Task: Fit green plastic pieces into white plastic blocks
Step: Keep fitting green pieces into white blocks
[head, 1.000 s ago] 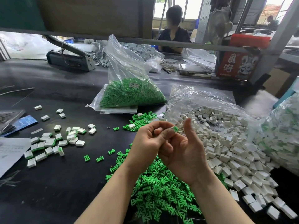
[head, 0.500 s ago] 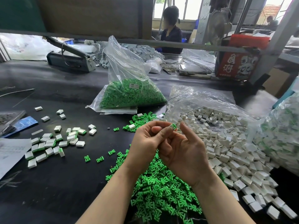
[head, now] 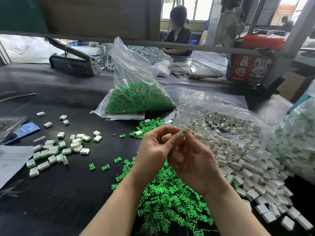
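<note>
My left hand [head: 153, 150] and my right hand [head: 192, 160] meet above the table, fingertips together. Between them they pinch a small green plastic piece [head: 183, 132]; whether a white block is behind the fingers is hidden. Below my wrists lies a heap of loose green pieces [head: 170, 198]. A spread of white blocks [head: 238, 154] spills from an open clear bag to the right. At the left lies a group of white blocks with green pieces fitted [head: 54, 150].
A clear bag of green pieces [head: 138, 99] stands behind my hands. Another bag with white and green parts [head: 294, 133] sits at the far right. Papers [head: 12, 160] lie at the left edge. A person sits beyond the bench at the back.
My right thumb, raised a second ago, has come down onto the green piece. Both hands now pinch it together at the fingertips.
</note>
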The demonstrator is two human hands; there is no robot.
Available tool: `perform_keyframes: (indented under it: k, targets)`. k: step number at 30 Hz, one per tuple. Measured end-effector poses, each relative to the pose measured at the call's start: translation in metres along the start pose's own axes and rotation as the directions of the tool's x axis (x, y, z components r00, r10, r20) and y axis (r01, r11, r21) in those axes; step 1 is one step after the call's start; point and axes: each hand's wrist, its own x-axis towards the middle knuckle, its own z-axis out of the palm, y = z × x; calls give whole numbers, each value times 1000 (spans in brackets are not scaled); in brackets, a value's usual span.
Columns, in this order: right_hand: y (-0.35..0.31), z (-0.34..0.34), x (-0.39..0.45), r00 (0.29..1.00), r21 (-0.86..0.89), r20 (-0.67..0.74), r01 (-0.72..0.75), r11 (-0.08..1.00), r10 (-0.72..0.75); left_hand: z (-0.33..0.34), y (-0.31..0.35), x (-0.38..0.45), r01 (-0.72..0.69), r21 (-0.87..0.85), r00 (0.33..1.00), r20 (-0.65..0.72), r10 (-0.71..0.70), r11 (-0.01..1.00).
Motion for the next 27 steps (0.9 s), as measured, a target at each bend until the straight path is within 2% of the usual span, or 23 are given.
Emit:
perform_keyframes:
  k: [3, 6, 8, 10, 12, 14, 21, 27]
  targets:
    - [-1, 1, 1, 1000, -23, -23, 14, 1000, -15, 2, 0, -1, -11, 13, 1000, -7, 11, 1000]
    - [-6, 0, 0, 992, -213, -119, 6, 977, -32, 3, 1, 0, -6, -35, 1000, -23, 5, 999]
    - [-12, -1, -2, 962, -402, -236, 30, 915, -135, 1, 0, 2, -26, -43, 997, -68, 23, 999]
    - [-17, -3, -5, 905, -525, -302, 105, 844, -300, -3, 0, 3, -47, -4, 992, -118, 46, 999]
    - [-19, -3, -6, 857, -582, -292, 193, 790, -425, -5, -1, 3, -45, 33, 989, -141, 49, 998]
    - [-18, -2, -7, 836, -625, -253, 244, 742, -487, -4, -1, 3, -40, 41, 988, -145, 45, 998]
    - [-15, -1, -6, 800, -680, -99, 380, 627, -592, 0, 0, 1, -35, 28, 989, -143, 39, 999]
    - [-12, -2, -5, 784, -709, -76, 392, 586, -616, 1, -2, 2, -27, 41, 981, -193, 34, 999]
